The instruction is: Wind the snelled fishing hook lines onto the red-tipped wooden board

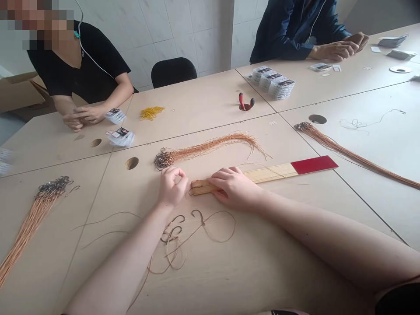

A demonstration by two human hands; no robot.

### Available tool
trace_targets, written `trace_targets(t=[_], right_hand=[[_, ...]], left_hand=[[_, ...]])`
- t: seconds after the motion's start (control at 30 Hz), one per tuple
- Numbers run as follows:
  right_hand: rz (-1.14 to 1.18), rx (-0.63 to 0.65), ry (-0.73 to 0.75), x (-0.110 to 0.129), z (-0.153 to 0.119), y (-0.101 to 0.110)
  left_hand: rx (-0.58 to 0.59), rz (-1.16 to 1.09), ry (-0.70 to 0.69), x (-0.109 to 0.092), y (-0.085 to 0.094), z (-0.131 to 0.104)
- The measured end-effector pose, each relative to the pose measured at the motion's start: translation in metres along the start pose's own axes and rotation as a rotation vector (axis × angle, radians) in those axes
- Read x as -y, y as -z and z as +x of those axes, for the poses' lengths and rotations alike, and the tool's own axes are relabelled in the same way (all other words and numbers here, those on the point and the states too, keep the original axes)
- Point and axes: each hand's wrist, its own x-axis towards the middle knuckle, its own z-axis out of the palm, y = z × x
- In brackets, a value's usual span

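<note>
- The wooden strip (272,174) with a red end panel (315,165) lies slantwise on the pale tabletop (262,271), its bare end toward the left.
- The right hand (234,188) grasps the strip near that bare end, fingers bent across it and thumb side at the near edge.
- The left hand (172,186) is just left of the strip's bare end, thumb and forefinger brought together in a ring; whether they pinch a thin line, I cannot tell.
- A dark fishhook (196,188) sits at the strip's bare end, and thin coppery line runs along the wood, with a loose strand arching over the far edge.
- Nearer the wearer than the strip, loose fishhooks (170,235) lie among curling leader lines (229,236).
- Just beyond the strip lies a bundle of hooked leaders (210,146), hooks toward the left.
- A second hook bundle (42,199) is well left of the strip; a third (344,151) stretches past its red end, to the right.
- Farther beyond the strip are a heap of small yellow pieces (151,113), red-and-black handles (246,103) standing in a table hole, and stacked clear packets (274,83).
- Across the table from the strip sit two co-workers: one in a black top (98,52), beyond it to the left, the other in dark blue sleeves (278,35), beyond it to the right.
</note>
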Motion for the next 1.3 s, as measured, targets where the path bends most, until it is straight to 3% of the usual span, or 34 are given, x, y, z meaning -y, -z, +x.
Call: trace_targets(t=[0.33,0.77,1.03,1.3], right_hand=[[-0.060,0.065,0.246,0.0060,-0.0018,-0.0024],[-0.015,0.080,0.291,0.0092,-0.0019,-0.0058],[-0.024,0.012,0.257,0.0049,-0.0015,-0.0075],[-0.047,0.121,0.314,0.0076,-0.0021,-0.0031]], left_hand=[[-0.012,-0.014,0.009,-0.0014,-0.0015,0.0001],[-0.019,-0.009,-0.001,-0.0007,-0.0024,0.0000],[-0.013,0.012,-0.015,-0.0018,-0.0013,-0.0003],[-0.014,0.012,-0.012,-0.0032,-0.0010,-0.0002]])
